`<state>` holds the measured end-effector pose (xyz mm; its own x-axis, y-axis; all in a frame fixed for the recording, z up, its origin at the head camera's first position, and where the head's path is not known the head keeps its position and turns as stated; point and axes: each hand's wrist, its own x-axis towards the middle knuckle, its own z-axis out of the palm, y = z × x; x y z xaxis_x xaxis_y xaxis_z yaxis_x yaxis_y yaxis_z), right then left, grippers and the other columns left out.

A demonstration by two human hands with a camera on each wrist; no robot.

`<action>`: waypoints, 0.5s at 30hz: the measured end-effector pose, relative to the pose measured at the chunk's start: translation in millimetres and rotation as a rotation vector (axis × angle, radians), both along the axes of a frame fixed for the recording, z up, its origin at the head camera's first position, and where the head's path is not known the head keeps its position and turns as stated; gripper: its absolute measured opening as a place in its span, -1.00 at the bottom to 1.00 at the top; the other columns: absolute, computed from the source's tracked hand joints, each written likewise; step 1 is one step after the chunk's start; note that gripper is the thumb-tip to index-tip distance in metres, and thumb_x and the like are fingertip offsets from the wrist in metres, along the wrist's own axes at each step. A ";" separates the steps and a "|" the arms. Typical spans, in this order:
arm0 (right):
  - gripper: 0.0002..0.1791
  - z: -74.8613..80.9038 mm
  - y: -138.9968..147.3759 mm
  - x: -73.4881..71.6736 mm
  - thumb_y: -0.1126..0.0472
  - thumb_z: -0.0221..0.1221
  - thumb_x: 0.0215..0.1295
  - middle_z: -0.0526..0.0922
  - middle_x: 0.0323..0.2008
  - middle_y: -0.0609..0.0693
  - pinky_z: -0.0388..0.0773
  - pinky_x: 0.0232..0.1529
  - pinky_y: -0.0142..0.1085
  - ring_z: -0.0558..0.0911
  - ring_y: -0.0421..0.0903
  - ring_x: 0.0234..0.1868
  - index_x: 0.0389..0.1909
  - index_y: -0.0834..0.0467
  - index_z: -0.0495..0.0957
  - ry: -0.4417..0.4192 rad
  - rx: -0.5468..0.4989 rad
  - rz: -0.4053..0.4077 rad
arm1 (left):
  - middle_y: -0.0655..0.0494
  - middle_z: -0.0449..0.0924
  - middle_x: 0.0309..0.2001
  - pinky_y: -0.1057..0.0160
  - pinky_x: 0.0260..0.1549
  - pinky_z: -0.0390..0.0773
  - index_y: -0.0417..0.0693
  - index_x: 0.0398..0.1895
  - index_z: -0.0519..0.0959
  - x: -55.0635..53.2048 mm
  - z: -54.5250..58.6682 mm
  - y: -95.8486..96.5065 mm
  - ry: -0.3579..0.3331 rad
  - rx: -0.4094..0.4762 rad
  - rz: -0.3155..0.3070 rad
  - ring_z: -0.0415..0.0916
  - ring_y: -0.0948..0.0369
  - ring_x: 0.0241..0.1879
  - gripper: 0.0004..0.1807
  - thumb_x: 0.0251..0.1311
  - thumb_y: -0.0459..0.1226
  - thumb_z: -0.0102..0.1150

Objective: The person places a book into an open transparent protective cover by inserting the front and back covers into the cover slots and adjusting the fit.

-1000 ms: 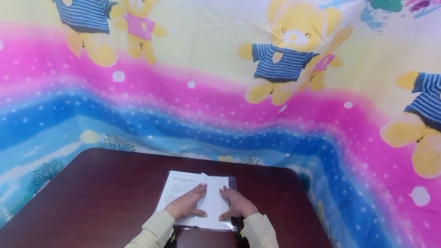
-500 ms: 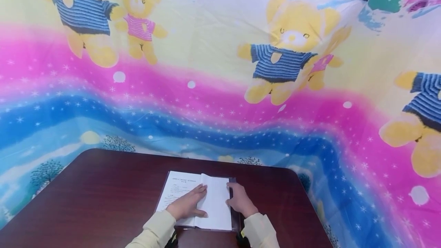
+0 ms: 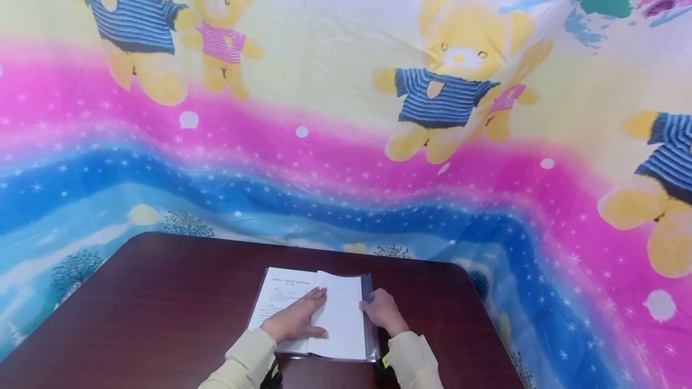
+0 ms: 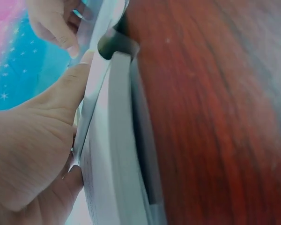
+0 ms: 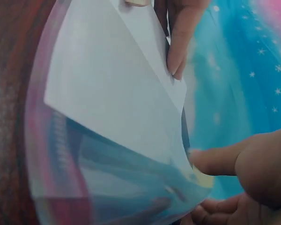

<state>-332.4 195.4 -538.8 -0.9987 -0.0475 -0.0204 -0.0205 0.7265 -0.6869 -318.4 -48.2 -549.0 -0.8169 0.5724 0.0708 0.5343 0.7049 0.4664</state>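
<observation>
An open book [image 3: 340,326] with a printed left page and a blank white right page lies on the table in a clear plastic cover [image 3: 372,332]. My left hand [image 3: 294,320] rests on it across the middle fold, fingers spread and thumb on the white page. At the right edge my right hand [image 3: 385,311] pinches the clear cover, its fingers bent. The right wrist view shows the thumb [image 5: 220,159] at the rim of the glossy cover, with the other fingers below it. In the left wrist view the page block [image 4: 117,140] is seen edge-on, left thumb on top.
The dark red-brown table [image 3: 178,305] extends around the book on all sides. Behind it hangs a colourful cloth [image 3: 324,185] printed with teddy bears, reaching down along the table's back and right edges.
The right hand has slid off the white page to the right, its fingers now bent at the cover's edge. More of the clear flap shows there. The left hand has stayed in place.
</observation>
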 end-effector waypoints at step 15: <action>-0.53 -4.1 16.8 2.3 0.22 -0.03 0.59 0.60 -0.07 0.28 0.67 -0.32 -0.14 0.65 -0.04 -0.24 0.28 0.52 0.35 -0.028 -0.270 0.005 | -0.23 0.10 0.57 -0.11 0.48 0.15 -0.39 0.48 0.25 0.7 -9.7 10.4 -0.036 0.103 -0.010 0.04 -0.16 0.56 0.02 0.14 0.10 0.41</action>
